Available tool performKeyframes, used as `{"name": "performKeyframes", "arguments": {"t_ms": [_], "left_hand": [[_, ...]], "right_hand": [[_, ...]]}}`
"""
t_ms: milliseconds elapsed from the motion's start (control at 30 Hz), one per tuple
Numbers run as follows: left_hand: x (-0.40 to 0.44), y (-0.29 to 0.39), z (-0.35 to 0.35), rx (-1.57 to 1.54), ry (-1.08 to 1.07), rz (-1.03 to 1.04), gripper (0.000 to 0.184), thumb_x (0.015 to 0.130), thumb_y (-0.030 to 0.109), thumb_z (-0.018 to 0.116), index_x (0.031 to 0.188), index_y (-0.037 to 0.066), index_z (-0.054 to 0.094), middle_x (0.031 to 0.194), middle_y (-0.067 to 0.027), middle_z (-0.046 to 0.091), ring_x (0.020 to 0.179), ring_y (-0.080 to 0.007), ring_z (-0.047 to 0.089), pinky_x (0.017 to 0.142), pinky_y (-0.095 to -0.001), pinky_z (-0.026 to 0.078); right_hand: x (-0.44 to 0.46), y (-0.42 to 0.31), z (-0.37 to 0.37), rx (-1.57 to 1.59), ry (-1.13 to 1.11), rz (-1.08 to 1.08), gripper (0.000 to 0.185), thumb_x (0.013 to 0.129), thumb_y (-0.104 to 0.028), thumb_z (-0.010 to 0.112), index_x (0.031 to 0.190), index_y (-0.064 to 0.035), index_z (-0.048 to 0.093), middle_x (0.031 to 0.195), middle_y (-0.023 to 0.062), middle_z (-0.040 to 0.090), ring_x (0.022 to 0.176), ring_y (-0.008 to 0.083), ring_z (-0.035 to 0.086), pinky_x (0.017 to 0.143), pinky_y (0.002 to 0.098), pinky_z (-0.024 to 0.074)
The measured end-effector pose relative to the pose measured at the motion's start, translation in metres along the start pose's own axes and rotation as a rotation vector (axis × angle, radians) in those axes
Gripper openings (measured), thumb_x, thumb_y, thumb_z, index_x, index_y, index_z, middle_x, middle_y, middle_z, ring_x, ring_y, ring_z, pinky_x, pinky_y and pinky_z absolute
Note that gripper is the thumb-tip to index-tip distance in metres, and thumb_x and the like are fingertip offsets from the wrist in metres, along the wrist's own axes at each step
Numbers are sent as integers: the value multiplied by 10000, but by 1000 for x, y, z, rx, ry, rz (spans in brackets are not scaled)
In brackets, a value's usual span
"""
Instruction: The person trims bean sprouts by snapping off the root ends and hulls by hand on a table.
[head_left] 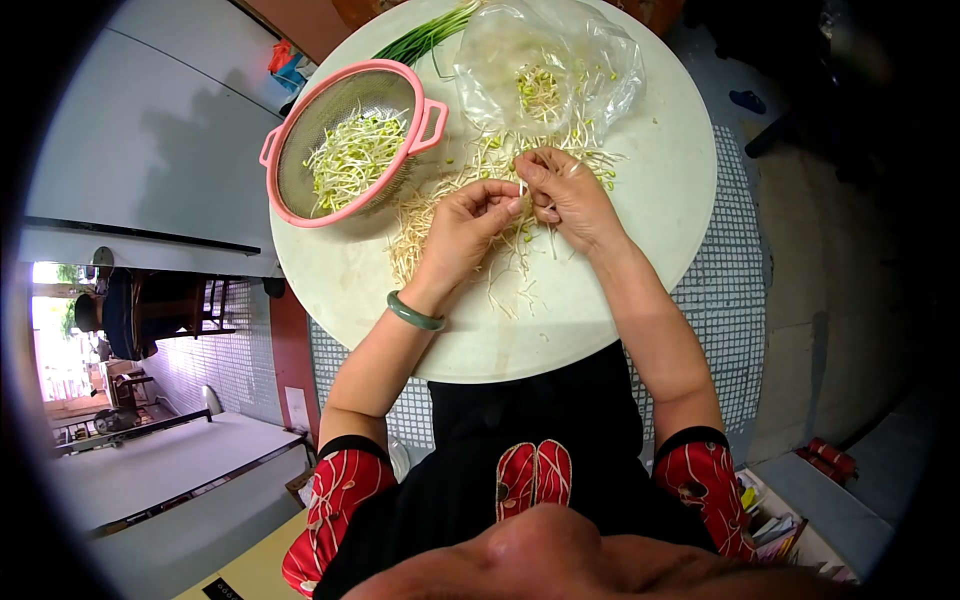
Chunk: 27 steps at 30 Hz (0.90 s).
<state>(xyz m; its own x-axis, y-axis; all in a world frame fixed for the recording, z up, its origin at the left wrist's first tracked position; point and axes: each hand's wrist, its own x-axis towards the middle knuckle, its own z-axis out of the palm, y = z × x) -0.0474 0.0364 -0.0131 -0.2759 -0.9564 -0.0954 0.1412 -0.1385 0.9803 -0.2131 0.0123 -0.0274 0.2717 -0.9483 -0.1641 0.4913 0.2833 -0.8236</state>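
Note:
Over a loose pile of bean sprouts (490, 160) on the round pale table, my two hands meet almost fingertip to fingertip. My left hand (470, 225), with a green bangle on its wrist, has thumb and forefinger pinched on a thin white sprout (522, 188). The fingers of my right hand (568, 195) are closed at the same spot, with pale sprout pieces at them. To the upper left, a pink-rimmed strainer (292, 187) holds sprouts with yellow-green heads (355, 160). A clear plastic bag (612, 60) with more sprouts lies beyond my hands.
Green onions (425, 35) lie at the far edge of the round table (560, 345), between strainer and bag. Thin root ends spread toward me. A blue slipper (747, 101) is on the floor at right. A box of items (775, 525) stands at lower right.

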Motion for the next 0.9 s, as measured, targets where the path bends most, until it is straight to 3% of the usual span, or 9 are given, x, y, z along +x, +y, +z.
{"name": "performKeyframes", "arguments": {"t_ms": [100,400,700,900], "left_hand": [[2,-3,1,52,-9,34,182,889,54,656,1060,1,628,865,22,608,755,-32,541,649,-173,441],[5,-8,2,-336,-51,-91,111,920,79,611,1005,8,614,771,15,557,628,-67,459,580,-189,387],[2,-2,4,-469,-52,-188,121,923,59,594,1019,-13,609,761,0,550,612,-76,446,585,-202,391],[0,-6,-2,-505,-70,-178,142,931,69,587,1046,-13,603,776,0,547,620,-71,443,595,-215,397]], "right_hand": [[-3,-4,5,34,29,-23,264,844,-270,742,970,-95,589,738,-86,523,547,-14,393,441,165,264],[-2,0,3,44,26,-88,263,843,-273,746,962,-89,602,738,-81,534,553,-9,400,447,165,275],[-5,-4,8,23,30,-122,223,846,-258,746,927,-97,616,764,-83,557,570,-14,415,462,159,286],[-5,-4,4,-8,-25,-163,211,848,-210,743,950,-72,621,813,-56,581,680,-10,477,532,155,335]]}}
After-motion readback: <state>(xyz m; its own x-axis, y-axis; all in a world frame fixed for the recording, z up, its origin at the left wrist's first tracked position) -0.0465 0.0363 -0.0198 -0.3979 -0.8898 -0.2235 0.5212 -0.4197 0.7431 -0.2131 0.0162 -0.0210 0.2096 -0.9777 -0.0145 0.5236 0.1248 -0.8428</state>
